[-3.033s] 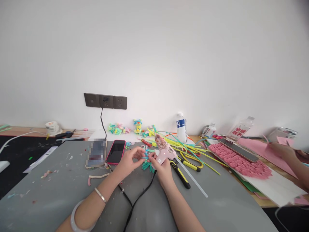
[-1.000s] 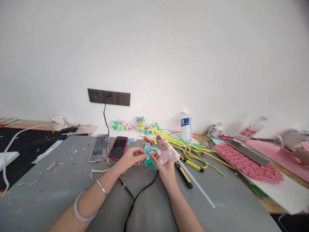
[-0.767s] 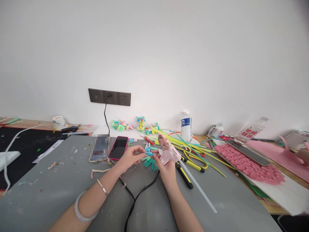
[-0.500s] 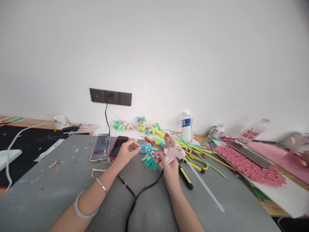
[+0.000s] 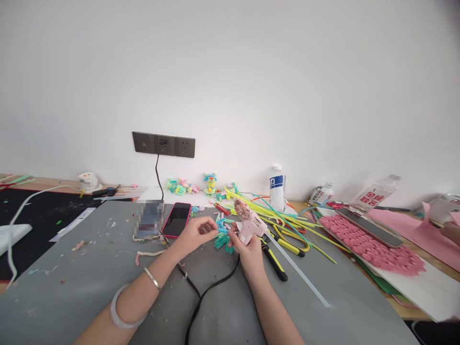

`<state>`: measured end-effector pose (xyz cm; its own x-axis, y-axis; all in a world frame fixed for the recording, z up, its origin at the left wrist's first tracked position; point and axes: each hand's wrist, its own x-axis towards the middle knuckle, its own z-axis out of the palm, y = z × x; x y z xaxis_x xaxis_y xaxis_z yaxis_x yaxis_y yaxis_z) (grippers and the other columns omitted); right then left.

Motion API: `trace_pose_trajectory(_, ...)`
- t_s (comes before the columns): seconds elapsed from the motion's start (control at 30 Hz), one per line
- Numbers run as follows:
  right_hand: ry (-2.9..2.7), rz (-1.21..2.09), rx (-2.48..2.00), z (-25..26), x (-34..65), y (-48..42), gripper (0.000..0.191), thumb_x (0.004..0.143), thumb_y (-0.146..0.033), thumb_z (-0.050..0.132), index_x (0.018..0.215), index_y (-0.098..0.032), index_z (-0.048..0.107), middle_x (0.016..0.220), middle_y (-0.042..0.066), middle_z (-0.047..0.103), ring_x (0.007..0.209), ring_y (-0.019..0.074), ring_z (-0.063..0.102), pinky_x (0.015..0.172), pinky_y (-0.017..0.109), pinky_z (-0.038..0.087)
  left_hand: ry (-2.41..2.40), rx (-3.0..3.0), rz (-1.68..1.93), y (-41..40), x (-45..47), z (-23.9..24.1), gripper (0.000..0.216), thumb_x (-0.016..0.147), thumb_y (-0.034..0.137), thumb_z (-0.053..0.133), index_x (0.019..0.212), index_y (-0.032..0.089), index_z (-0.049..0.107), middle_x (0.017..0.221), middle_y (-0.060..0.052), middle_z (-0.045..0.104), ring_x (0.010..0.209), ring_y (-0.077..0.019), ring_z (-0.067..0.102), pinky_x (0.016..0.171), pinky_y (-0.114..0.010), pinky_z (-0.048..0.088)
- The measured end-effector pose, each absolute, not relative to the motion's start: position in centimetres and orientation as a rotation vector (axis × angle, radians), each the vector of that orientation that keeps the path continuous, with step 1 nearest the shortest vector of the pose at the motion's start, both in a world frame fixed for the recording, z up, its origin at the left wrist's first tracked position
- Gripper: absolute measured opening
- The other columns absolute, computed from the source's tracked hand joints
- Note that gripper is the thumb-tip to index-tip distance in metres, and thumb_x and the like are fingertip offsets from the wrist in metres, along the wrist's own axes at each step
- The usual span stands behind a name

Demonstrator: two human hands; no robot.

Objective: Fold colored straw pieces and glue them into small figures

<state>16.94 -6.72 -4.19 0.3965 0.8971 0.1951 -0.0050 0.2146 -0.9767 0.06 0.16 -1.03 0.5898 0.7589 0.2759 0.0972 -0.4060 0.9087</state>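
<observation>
My right hand (image 5: 248, 251) is wrapped around a pale pink hot glue gun (image 5: 251, 224), whose brownish, crusted nozzle end points up and away. A long translucent glue stick (image 5: 298, 270) sticks out of its back. My left hand (image 5: 198, 235) pinches one end of a short blue pipe cleaner piece (image 5: 223, 230). The other end reaches the thumb and forefinger of my right hand; whether they grip it, I cannot tell. Just behind and below the fingertips lies a pile of short teal pipe cleaner pieces (image 5: 222, 242), partly hidden by my hands.
Yellow-and-black handled pliers (image 5: 275, 262) and long yellow pipe cleaners (image 5: 312, 223) lie at right. Two phones, one with a pink edge (image 5: 177, 219), lie at left. A black cord (image 5: 219, 279) crosses the mat. Behind stand small pipe cleaner figures (image 5: 210, 184) and a bottle (image 5: 277, 189).
My right hand and the glue gun have shifted slightly left. My left hand has come right and a little lower, bringing the blue piece against the right fingertips.
</observation>
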Motion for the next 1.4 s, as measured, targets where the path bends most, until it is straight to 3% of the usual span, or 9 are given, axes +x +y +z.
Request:
trace_pose_trajectory(0.1, -0.974, 0.784, -1.186, -4.0, 16.8, -6.9, 0.036, 0.072, -0.049, 0.075, 0.081, -0.014, 0.07, 0.05, 0.002, 0.061, 0.059, 0.021, 0.061, 0.057, 0.03, 0.047, 0.696, 1.972, 0.927, 0.0, 0.0, -0.9, 0.009, 0.083, 0.025, 0.066, 0.084, 0.017, 0.068, 0.08, -0.003, 0.068, 0.07, -0.0138, 0.061, 0.058, -0.022, 0.043)
trace_pose_trajectory(0.47, -0.859, 0.9, -1.014, -3.4, 16.2, -7.1, 0.052, 0.072, -0.045, 0.077, 0.112, -0.013, 0.065, 0.055, -0.004, 0.056, 0.046, 0.0134, 0.05, 0.05, 0.027, 0.04, 0.496, 2.253, 1.174, -0.1, -0.2, -1.1, 0.003, 0.086, 0.019, 0.066, 0.084, 0.017, 0.068, 0.08, -0.003, 0.069, 0.067, -0.0116, 0.062, 0.057, -0.02, 0.043)
trace_pose_trajectory(0.73, -0.862, 0.931, -1.013, -3.6, 16.4, -7.2, 0.047, 0.076, -0.045, 0.074, 0.108, -0.011, 0.064, 0.051, -0.003, 0.055, 0.049, 0.0131, 0.049, 0.05, 0.025, 0.037, 0.573, 2.208, 1.107, -0.5, -0.2, -0.8, 0.006, 0.085, 0.02, 0.063, 0.081, 0.017, 0.066, 0.078, -0.003, 0.068, 0.065, -0.0121, 0.061, 0.062, -0.023, 0.046)
trace_pose_trajectory(1.4, -0.824, 0.927, -0.997, -3.3, 15.9, -7.3, 0.046, 0.071, -0.042, 0.078, 0.103, -0.013, 0.064, 0.056, -0.004, 0.054, 0.049, 0.0125, 0.047, 0.048, 0.026, 0.041, 0.544, 2.202, 1.13, -0.6, -0.1, -0.7, 0.005, 0.087, 0.02, 0.062, 0.083, 0.018, 0.064, 0.08, -0.003, 0.067, 0.068, -0.0124, 0.06, 0.061, -0.022, 0.044)
